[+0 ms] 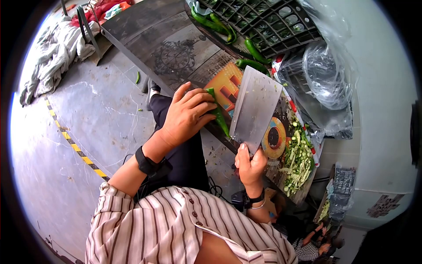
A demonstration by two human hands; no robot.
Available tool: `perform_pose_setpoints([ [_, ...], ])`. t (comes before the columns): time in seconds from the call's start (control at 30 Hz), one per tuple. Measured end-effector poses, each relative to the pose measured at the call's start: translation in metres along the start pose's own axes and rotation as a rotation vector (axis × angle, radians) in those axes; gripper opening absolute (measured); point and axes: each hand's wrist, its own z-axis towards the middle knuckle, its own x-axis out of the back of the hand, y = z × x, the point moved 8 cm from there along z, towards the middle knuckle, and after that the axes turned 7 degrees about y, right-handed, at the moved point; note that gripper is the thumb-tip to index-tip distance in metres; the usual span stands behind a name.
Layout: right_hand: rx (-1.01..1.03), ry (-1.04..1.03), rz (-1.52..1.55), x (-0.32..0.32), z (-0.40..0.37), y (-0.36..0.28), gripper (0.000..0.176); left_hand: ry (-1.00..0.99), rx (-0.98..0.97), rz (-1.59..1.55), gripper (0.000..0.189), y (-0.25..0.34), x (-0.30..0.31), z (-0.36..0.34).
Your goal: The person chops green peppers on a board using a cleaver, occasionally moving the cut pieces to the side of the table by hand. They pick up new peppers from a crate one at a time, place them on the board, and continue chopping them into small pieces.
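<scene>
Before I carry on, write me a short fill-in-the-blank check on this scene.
1. The left hand holds a long, slender pepper coloured ____.
2. The hand gripping the broad metal cleaver is the ____ one.
3. The lattice-sided plastic crate is ____.
4. The striped floor tape is black and ____.

Missing words: green; right; black; yellow.

Pale dark-striped shirt (154, 220), brown buttons (195, 214); black trousers (187, 163); black wristbands (146, 161); silvery bangle (258, 206).
</scene>
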Motion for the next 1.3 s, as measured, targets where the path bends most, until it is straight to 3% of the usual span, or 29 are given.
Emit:
perform_pose_setpoints([
  [1.3, 0.020, 0.010, 0.030, -0.011, 0.002, 0.015, 0.010, -0.005, 0.004, 0.037, 0.022, -0.007, -0.003, 0.001],
])
